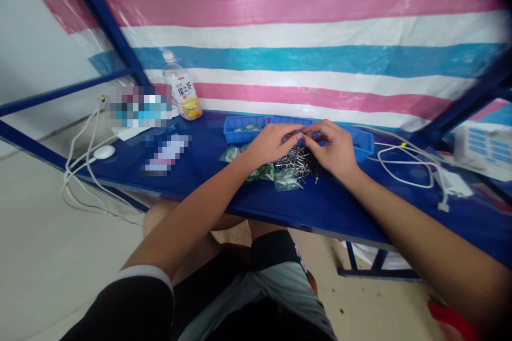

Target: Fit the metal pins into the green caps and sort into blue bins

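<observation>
My left hand (276, 144) and my right hand (330, 146) meet fingertip to fingertip above the blue table (240, 200). Both are pinched closed around something too small to make out. Beneath them lies a loose pile of thin metal pins, perhaps rivets (294, 162), some silvery and some darker to the right. Small clear packets with green (262, 173) lie at the pile's left and front; one packet (287, 180) sits nearest the table edge. Behind my hands, a small blue bin (245, 129) holds a few pale pieces. More blue bins (363, 144) are partly hidden by my hands.
A drink bottle (183, 88) stands at the back left. White cables and a round white piece (104, 152) hang over the left side. A charging cable (424, 181) and a white power strip (456, 184) lie right. Blue frame posts (116, 26) and a striped sheet (280, 5) bound the table.
</observation>
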`<state>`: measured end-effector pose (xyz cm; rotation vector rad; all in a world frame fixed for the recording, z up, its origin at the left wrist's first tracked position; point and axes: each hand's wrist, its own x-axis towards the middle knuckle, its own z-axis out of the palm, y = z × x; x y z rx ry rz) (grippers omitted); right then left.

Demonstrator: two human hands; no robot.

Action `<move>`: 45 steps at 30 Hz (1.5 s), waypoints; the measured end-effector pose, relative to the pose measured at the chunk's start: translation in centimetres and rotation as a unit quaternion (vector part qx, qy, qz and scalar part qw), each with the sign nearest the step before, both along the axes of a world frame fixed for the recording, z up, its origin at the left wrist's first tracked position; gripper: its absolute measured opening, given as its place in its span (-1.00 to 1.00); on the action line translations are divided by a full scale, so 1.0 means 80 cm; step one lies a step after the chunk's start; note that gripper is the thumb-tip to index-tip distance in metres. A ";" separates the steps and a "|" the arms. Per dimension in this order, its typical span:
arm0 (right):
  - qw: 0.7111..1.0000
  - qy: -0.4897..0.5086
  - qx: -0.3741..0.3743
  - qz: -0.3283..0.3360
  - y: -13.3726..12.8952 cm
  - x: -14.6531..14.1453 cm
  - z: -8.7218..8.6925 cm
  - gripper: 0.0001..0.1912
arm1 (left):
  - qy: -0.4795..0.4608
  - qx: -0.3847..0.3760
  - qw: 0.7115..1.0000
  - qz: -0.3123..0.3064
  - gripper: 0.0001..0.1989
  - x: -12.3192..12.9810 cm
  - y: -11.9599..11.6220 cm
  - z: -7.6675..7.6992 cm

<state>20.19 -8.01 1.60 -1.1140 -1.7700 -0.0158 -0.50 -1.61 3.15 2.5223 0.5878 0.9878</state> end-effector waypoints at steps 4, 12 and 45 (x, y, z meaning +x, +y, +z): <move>1.000 -0.006 0.000 0.019 -0.001 0.000 -0.002 -0.91 | -0.058 -0.021 0.998 -0.017 -0.64 0.001 0.000 -0.002; 0.999 -0.005 -0.043 0.007 -0.009 -0.007 0.000 -0.81 | -0.115 -0.065 0.991 0.003 -0.82 0.002 0.008 -0.012; 0.997 0.005 -0.078 -0.007 -0.003 -0.004 -0.002 -0.59 | -0.112 -0.049 0.991 0.051 -0.76 -0.001 0.008 -0.006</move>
